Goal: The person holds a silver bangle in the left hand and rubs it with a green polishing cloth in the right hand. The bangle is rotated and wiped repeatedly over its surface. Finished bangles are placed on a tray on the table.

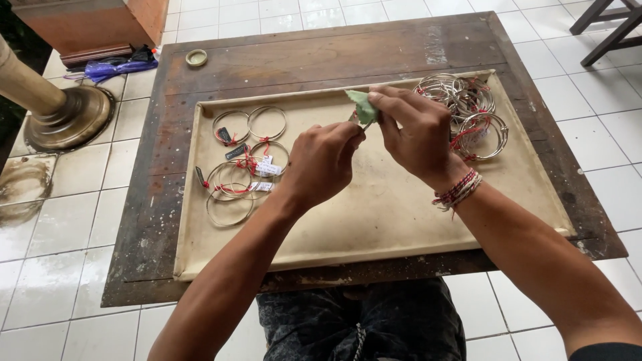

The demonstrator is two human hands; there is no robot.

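My left hand (323, 162) pinches a bangle; my right hand (416, 134) rubs it with green cloth (362, 105). Tagged bangles (242, 162) lie left, bundled bangles (468, 113) far right.

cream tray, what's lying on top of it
On the cream tray: loose bangles left, bundled bangles at the right. The hands hide the middle.

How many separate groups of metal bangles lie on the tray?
2: one spread group of bangles on the tray's left side, one stacked pile at its top right corner. The right hand may hide some.
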